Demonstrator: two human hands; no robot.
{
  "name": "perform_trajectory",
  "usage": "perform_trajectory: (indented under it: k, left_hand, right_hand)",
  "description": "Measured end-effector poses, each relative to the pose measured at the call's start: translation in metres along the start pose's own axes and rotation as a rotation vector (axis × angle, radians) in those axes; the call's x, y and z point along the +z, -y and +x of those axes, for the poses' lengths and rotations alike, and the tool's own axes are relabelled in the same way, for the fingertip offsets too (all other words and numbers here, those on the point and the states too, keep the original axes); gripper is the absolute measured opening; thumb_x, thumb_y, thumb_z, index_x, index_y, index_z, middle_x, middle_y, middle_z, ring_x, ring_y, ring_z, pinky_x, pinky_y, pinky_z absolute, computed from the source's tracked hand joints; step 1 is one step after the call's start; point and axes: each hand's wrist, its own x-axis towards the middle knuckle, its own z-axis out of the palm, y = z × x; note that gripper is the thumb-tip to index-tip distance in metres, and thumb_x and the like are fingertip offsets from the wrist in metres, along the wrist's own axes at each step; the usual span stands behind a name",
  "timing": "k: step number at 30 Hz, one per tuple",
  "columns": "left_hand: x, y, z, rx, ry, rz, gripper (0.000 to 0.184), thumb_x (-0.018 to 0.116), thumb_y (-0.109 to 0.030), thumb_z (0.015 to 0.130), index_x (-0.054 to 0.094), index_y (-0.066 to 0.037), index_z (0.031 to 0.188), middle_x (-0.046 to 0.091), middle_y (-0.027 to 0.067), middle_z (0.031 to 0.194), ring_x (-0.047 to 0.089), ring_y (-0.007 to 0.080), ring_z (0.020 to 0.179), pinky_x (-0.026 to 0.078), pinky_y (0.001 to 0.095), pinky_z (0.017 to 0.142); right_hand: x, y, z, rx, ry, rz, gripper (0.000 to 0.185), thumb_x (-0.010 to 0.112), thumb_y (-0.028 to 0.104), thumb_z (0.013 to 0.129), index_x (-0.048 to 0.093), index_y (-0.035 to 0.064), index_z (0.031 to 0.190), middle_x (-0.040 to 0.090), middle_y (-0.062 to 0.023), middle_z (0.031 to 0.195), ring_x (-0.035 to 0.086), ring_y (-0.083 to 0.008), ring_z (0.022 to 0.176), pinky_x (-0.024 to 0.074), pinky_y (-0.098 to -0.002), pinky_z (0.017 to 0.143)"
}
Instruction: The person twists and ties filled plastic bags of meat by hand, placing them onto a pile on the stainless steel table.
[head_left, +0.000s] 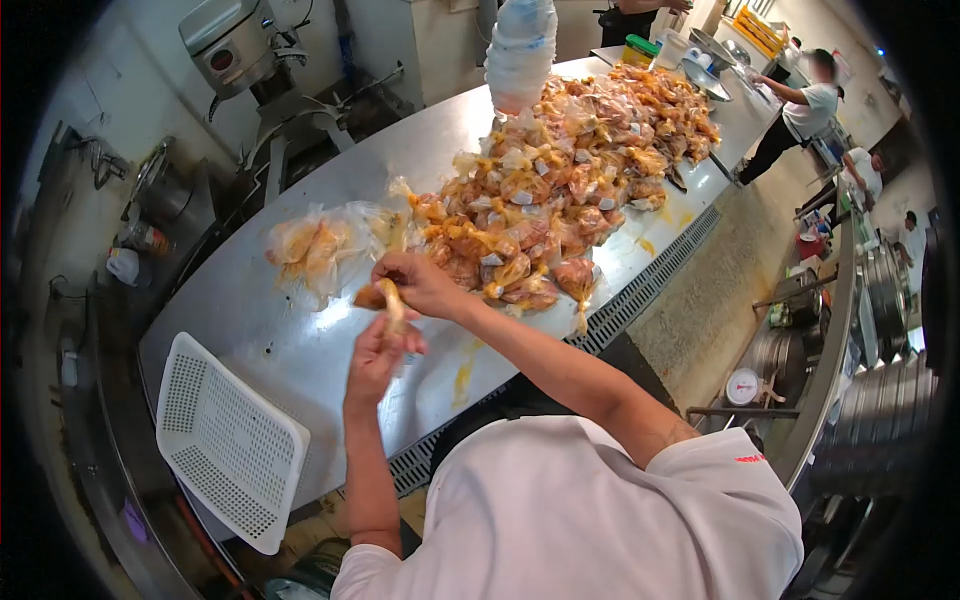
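Between my hands is a small clear plastic bag [391,296] with orange-stained contents, held above the steel table. My right hand [425,284] pinches it from the upper side. From below, my left hand [382,352] grips the twisted part, its fingers slightly blurred. Just beyond my hands lies a loose group of clear bags [318,245] with orange contents. To the right of them, a large heap of filled bags [540,205], apparently marinated meat pieces, many with small white labels, spreads along the table.
A white perforated basket [235,440] sits at the table's near left corner. A tall stack of clear plastic tubs [520,55] stands behind the heap. A mixer [235,55] is at the back left. Several people work farther off; a floor drain grate [650,280] runs along the right.
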Motion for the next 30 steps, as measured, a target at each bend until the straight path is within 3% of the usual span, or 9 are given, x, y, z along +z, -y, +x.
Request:
perform_trajectory:
  k: [2,4,6,7,14,22,24,26,30]
  left_hand:
    - [-0.018,0.026,0.006,-0.089,0.255,-0.071,0.035,0.065,-0.025,0.097,0.06,0.001,0.12,0.062,0.0031,0.086,0.061,0.0138,0.084,0.049,0.0292,0.081]
    - [-0.076,0.06,0.015,-0.09,-0.06,0.367,0.03,0.066,-0.018,0.095,0.063,0.002,0.117,0.066,0.005,0.089,0.064,0.0155,0.087,0.051,0.0296,0.082]
    - [-0.079,0.018,0.026,-0.08,-0.249,-0.065,0.025,0.065,-0.005,0.091,0.065,0.001,0.115,0.069,0.0017,0.09,0.066,0.0165,0.088,0.052,0.0266,0.083]
    - [-0.075,0.007,0.029,-0.017,-0.317,0.096,0.032,0.067,-0.006,0.089,0.063,0.001,0.12,0.07,0.002,0.092,0.066,0.0156,0.09,0.052,0.0284,0.083]
    - [-0.006,0.006,0.033,0.271,-0.583,1.153,0.053,0.078,-0.008,0.075,0.059,-0.006,0.124,0.069,0.0045,0.092,0.064,0.0117,0.09,0.047,0.0366,0.085]
    - [-0.024,0.005,0.046,0.176,-0.508,0.212,0.023,0.065,0.011,0.08,0.056,-0.004,0.095,0.067,0.0025,0.089,0.062,0.0079,0.077,0.05,0.0232,0.075]
    - [-0.023,0.017,0.05,0.255,-0.505,0.259,0.025,0.064,0.012,0.074,0.053,-0.002,0.091,0.066,0.0052,0.088,0.063,0.0125,0.079,0.051,0.0273,0.075]
    - [-0.016,0.018,0.049,0.442,-0.408,1.159,0.028,0.064,0.011,0.074,0.054,-0.001,0.097,0.065,0.0092,0.093,0.064,0.0193,0.083,0.052,0.0322,0.077]
    - [0.023,0.012,0.043,0.213,-0.269,0.86,0.022,0.069,0.006,0.076,0.061,0.0,0.095,0.064,0.0103,0.095,0.064,0.0233,0.083,0.052,0.0365,0.073]
  right_hand:
    - [-0.005,0.028,0.005,0.239,0.238,0.988,0.016,0.074,0.013,0.081,0.069,-0.0001,0.087,0.068,-0.0135,0.09,0.067,-0.0246,0.083,0.0541,-0.0338,0.074]
    - [0.002,0.025,0.002,0.274,0.319,0.909,0.015,0.069,0.014,0.087,0.068,-0.0014,0.088,0.068,-0.011,0.087,0.066,-0.0162,0.077,0.0536,-0.0297,0.072]
    - [0.011,0.012,0.003,-0.042,0.033,0.23,0.013,0.065,0.013,0.09,0.068,-0.0004,0.09,0.066,-0.0082,0.093,0.06,-0.013,0.083,0.0522,-0.0325,0.077]
    - [-0.004,0.036,0.003,0.39,0.131,0.288,0.014,0.065,0.012,0.088,0.068,-0.0011,0.092,0.069,-0.0109,0.093,0.063,-0.0189,0.079,0.052,-0.0337,0.074]
    - [0.022,0.022,-0.016,0.228,-0.263,0.323,0.013,0.063,0.006,0.086,0.065,-0.0001,0.097,0.066,-0.0105,0.086,0.06,-0.0158,0.079,0.0496,-0.0308,0.072]
    - [-0.03,0.005,-0.017,0.185,0.172,0.451,0.016,0.075,0.014,0.087,0.067,0.0016,0.091,0.063,-0.0049,0.098,0.059,-0.0172,0.098,0.0458,-0.0356,0.09]
    - [-0.047,0.001,-0.018,0.257,0.397,0.647,0.016,0.076,0.016,0.087,0.068,0.0023,0.093,0.061,-0.0037,0.107,0.055,-0.0169,0.106,0.0422,-0.035,0.094]
    - [-0.056,0.0,-0.025,0.263,0.367,0.67,0.02,0.076,0.019,0.087,0.07,0.0016,0.093,0.06,-0.0039,0.109,0.054,-0.0166,0.106,0.0432,-0.0349,0.092]
    - [-0.055,-0.008,-0.049,0.299,0.122,0.596,0.021,0.08,0.013,0.081,0.072,-0.0012,0.094,0.063,-0.0056,0.096,0.06,-0.0161,0.092,0.0481,-0.0315,0.081]
